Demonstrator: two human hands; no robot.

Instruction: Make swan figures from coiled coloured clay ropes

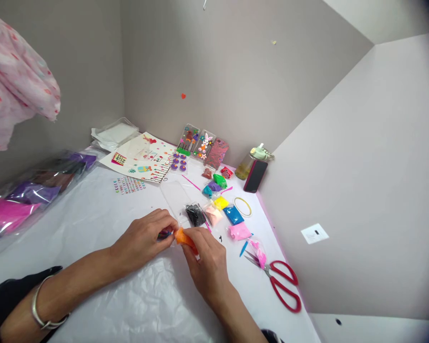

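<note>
My right hand has its fingers closed round a small packet of orange clay. My left hand meets it from the left, thumb and fingers pinched at the packet's clear edge, with something small and multicoloured partly hidden under the fingers. Just beyond my hands lie a black clay packet, a peach packet and a clear phone case. Yellow, blue and pink packets lie to the right.
Red-handled scissors lie at the right, near a blue tool. A phone leans on a bottle. Decorated cases stand by the wall beside a sticker sheet. A large bag of clay is at the left.
</note>
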